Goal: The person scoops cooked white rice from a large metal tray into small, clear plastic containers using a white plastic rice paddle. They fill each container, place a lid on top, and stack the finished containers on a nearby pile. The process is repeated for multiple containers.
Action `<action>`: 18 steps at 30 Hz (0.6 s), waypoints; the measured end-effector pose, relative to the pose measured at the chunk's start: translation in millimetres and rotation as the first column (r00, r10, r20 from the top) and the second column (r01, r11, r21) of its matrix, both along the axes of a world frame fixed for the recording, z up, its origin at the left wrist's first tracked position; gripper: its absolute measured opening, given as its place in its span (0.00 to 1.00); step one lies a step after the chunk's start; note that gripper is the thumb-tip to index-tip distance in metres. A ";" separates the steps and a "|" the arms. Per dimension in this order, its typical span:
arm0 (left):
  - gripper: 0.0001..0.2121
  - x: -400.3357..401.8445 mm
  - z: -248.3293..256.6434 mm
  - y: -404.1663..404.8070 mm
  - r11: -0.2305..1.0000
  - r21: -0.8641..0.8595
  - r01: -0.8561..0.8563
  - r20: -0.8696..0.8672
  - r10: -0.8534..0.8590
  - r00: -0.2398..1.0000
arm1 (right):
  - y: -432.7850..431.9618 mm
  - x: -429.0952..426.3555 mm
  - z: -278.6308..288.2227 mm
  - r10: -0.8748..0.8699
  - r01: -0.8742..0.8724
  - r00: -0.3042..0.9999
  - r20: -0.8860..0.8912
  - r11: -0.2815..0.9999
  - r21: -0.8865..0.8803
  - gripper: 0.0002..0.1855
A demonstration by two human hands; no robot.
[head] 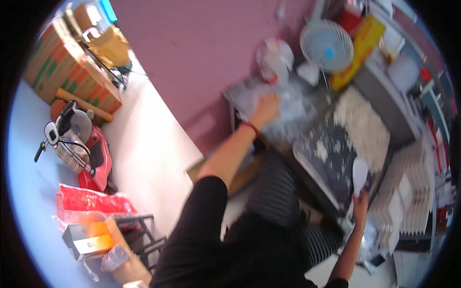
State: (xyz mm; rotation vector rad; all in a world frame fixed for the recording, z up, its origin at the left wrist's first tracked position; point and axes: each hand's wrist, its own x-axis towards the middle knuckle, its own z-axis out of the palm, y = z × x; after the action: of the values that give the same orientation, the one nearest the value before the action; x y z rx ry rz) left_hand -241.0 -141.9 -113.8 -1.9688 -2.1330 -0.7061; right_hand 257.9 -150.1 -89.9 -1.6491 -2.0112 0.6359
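My left hand [268, 106] reaches over a heap of clear plastic bags [288, 104] near the pink wall; it is blurred, and whether its fingers hold the plastic cannot be told. My right hand [360, 203] grips the handle of a white plastic rice paddle [359, 172]. The paddle's head is over the near right part of a dark tray [338, 180]. Cooked rice, as it appears, lies in a thick pale layer [363, 126] on the tray's far right side, with scattered bits and a small clump on the dark surface.
A white perforated basket [326, 45] and a white-and-red bag [273, 59] stand beyond the plastic. Stacked white foam containers [403, 194] are right of the tray. A yellow box [356, 54] lies behind it. Across the floor are cardboard boxes [75, 72] and a red scooter [99, 154].
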 end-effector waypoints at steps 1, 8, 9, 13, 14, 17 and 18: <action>0.25 -3.1 0.2 -1.2 0.997 -0.067 0.026 -0.040 -0.028 0.999 | 3.9 -4.0 -9.2 -0.039 0.042 0.996 0.084 0.999 -0.033 0.24; 0.34 -20.9 41.4 7.3 0.991 -0.130 0.019 0.532 0.053 0.845 | 43.4 5.0 -23.7 -0.274 0.187 0.901 0.335 0.944 0.271 0.43; 0.33 -27.6 40.4 -3.0 0.976 -0.218 -0.019 0.481 0.124 0.868 | 42.6 -2.5 -23.5 -0.241 0.182 0.891 0.385 0.966 0.183 0.45; 0.30 -16.0 41.9 -12.7 0.973 -0.227 -0.045 0.401 0.136 0.906 | 36.0 25.0 -33.9 -0.080 0.055 0.987 0.142 0.984 0.171 0.27; 0.33 -13.9 41.0 -11.9 0.973 -0.216 -0.087 0.423 0.173 0.889 | 35.7 24.5 -32.8 -0.156 0.126 0.971 0.181 0.978 0.166 0.26; 0.35 -4.4 38.2 -18.8 0.976 -0.162 -0.147 0.467 0.207 0.860 | 30.7 32.0 -36.1 -0.311 0.272 0.909 0.277 0.947 0.170 0.24; 0.36 -2.4 38.5 -22.4 0.975 -0.170 -0.142 0.459 0.206 0.864 | 27.3 29.3 -37.4 -0.310 0.265 0.907 0.286 0.946 0.185 0.24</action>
State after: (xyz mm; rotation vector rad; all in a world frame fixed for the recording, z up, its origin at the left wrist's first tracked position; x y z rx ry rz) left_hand -243.4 -164.4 -75.3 -1.7599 -2.6574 -1.1397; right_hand 287.1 -122.8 -127.3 -2.0048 -1.9046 0.1263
